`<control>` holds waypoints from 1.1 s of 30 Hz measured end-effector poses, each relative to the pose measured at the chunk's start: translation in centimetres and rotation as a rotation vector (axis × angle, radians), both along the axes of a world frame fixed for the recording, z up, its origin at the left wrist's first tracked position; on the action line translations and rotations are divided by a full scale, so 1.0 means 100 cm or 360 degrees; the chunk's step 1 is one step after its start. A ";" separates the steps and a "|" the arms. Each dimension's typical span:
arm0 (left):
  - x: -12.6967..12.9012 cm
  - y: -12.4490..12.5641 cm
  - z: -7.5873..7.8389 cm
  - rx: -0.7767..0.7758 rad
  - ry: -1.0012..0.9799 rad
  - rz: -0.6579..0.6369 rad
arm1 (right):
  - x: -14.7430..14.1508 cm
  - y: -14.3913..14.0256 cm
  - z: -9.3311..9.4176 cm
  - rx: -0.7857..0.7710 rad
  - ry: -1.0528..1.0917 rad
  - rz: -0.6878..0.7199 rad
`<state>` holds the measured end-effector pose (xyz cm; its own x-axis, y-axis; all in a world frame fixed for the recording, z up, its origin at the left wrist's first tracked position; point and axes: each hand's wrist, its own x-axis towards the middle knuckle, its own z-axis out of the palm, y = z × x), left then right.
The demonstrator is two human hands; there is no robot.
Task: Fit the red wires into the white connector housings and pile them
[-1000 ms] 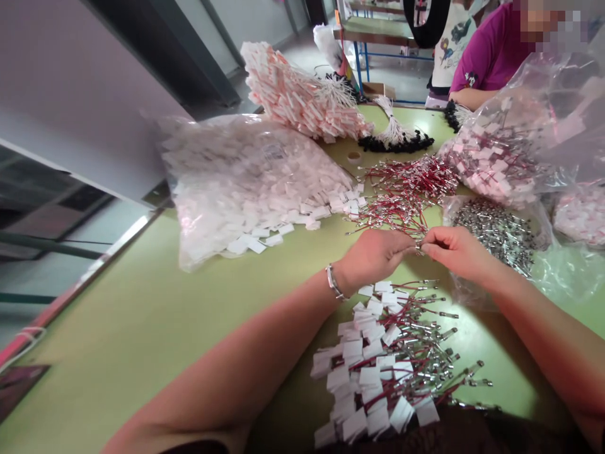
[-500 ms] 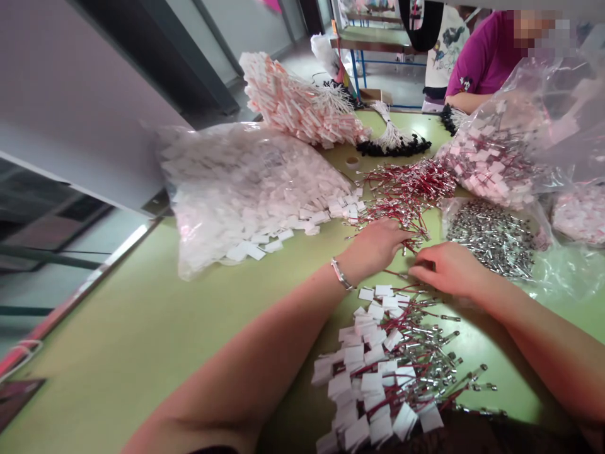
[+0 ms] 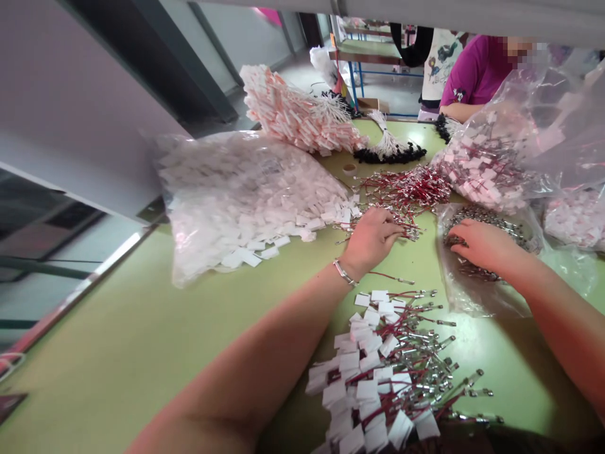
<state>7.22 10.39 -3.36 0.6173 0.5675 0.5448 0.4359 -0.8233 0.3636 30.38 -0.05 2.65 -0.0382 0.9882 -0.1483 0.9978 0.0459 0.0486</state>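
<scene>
My left hand is at the near edge of a pile of short red wires with metal ends. Its thumb and fingers are pinched together on a red wire, though the grip is partly covered. My right hand reaches over an open plastic bag of small silvery metal parts. The fingertips are curled in among the parts, and what they hold is hidden. Between my forearms lie many red wires with white tags at one end and silvery tubular parts at the other. A single red wire rests just beyond them.
A large clear bag of white tags lies left, spilling some. Behind it are bundled pink-and-white pieces, white wires with black ends and a tape roll. Tagged wires fill a bag at right. A person in purple sits opposite.
My right hand has moved right, from beside the red wires to the bag of silvery parts. My left hand has shifted slightly left. A red wire now lies loose above the tagged ones.
</scene>
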 end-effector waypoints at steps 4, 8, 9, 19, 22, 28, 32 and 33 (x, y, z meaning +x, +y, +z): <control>-0.001 -0.006 0.011 -0.0375 -0.0519 0.0025 | -0.005 0.002 -0.006 0.0062 -0.0047 0.0033; -0.004 -0.012 0.021 -0.0974 -0.0821 0.0072 | 0.002 0.007 -0.007 0.0130 -0.0003 0.0110; -0.004 -0.013 0.023 -0.1138 -0.0862 0.0092 | 0.005 0.008 -0.006 0.0155 0.0002 0.0110; 0.000 -0.043 0.030 -0.1397 -0.0334 0.0029 | -0.036 0.004 0.009 0.0363 0.1078 0.0096; -0.001 -0.046 0.027 -0.1419 -0.0330 -0.0037 | -0.051 0.003 -0.005 0.0356 0.1144 0.0037; -0.003 -0.047 0.020 -0.1393 -0.0394 -0.0114 | -0.055 -0.001 -0.021 0.0382 0.1311 0.0073; -0.004 -0.046 0.018 -0.1272 -0.0272 -0.0020 | -0.056 -0.002 -0.022 0.0449 0.1359 0.0136; -0.005 -0.046 0.017 -0.1154 -0.0217 -0.0006 | -0.056 -0.003 -0.021 0.0429 0.1356 0.0129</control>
<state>6.69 5.79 -1.64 0.5737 0.8122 0.1058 0.3457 -0.3571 0.8677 24.83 -0.33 0.51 -0.1003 0.9749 0.1989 0.6946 0.2117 -0.6875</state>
